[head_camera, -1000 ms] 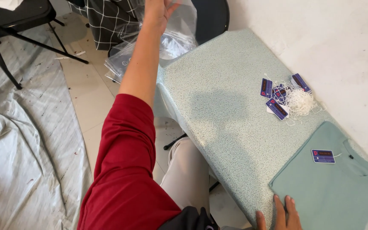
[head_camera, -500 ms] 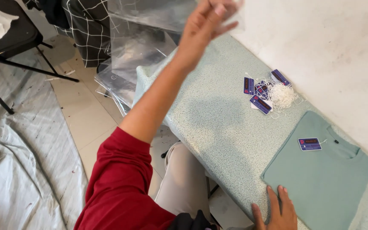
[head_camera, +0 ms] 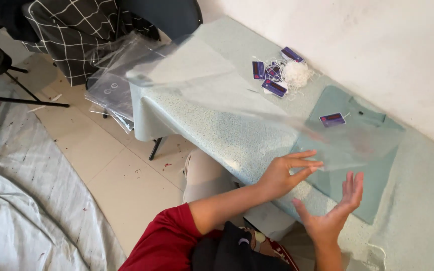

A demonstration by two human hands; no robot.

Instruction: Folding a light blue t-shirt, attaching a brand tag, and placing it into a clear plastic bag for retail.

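Observation:
A large clear plastic bag [head_camera: 212,85] hangs stretched over the table, from the far left corner down to my hands. My left hand [head_camera: 287,173] has its fingers at the bag's near edge and seems to pinch it. Just below, my right hand [head_camera: 335,211] is open with fingers spread and touches nothing. Under the bag's near end lies a folded teal T-shirt [head_camera: 372,175] with a purple tag [head_camera: 332,119] at its collar.
The table [head_camera: 202,125] has a speckled pale green cover and stands against a white wall. Several purple tags [head_camera: 273,80] and white strings [head_camera: 297,75] lie on it. More clear bags [head_camera: 109,93], a checkered cloth [head_camera: 71,35] and a grey floor sheet [head_camera: 21,200] are to the left.
My left arm swung from the bags at the far left back over the table, pulling a clear bag across to the T-shirt. My right hand lifted off the table edge and opened.

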